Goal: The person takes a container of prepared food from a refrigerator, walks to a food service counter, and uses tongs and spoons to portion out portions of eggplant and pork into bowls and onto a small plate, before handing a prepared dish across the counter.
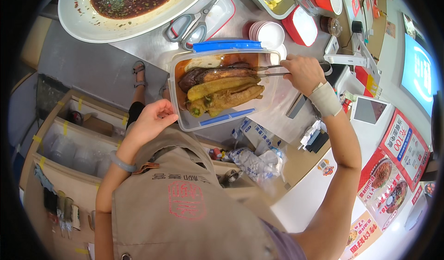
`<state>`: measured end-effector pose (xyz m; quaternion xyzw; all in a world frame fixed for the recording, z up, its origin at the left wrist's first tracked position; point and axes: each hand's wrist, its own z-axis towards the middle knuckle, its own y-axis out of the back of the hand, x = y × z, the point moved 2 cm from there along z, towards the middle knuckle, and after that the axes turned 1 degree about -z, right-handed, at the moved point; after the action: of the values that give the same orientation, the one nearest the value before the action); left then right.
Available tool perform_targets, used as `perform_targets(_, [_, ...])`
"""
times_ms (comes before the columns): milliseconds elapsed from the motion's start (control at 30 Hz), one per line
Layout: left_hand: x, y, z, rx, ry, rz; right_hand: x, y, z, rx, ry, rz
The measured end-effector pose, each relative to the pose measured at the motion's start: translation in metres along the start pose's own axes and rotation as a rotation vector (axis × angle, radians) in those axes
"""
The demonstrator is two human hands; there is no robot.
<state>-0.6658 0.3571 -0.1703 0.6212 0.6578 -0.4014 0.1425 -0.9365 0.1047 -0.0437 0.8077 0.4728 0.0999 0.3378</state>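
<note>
A clear plastic container (270, 102) with blue clips sits in front of me at the steel counter's edge. Inside lie several long, soft green peppers (225, 95) beside a dark cooked eggplant (208, 75), with brown sauce around them. My left hand (154, 121) holds the container's near left rim between thumb and fingers. In my right hand (303, 72) are metal tongs (269, 71), reaching over the right rim, their tips at the right end of the eggplant and peppers.
Beyond the container are grey-handled scissors (194, 26) on a red-rimmed white tray (220, 14), a large bowl of dark sauce (135, 31), stacked white cups (270, 34), red-and-white containers (301, 26) and a steel tray (265, 1). Plastic bags (256, 163) lie on a shelf below.
</note>
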Motion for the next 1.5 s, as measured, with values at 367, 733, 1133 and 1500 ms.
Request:
perform_targets(367, [0.000, 0.003, 0.002, 0.055, 0.031, 0.030, -0.008, 0.003, 0.018, 0.034, 0.102, -0.019])
perform_targets(733, [-0.005, 0.005, 0.002, 0.080, 0.058, 0.033, -0.013, 0.009, 0.028, -0.024, 0.176, -0.004])
perform_targets(1133, [-0.002, 0.006, 0.004, 0.087, 0.085, 0.013, -0.016, 0.007, 0.030, 0.015, 0.169, 0.053])
perform_targets(1500, [-0.005, 0.005, 0.004, 0.071, 0.096, -0.002, -0.015, 0.009, 0.038, 0.045, 0.226, 0.024])
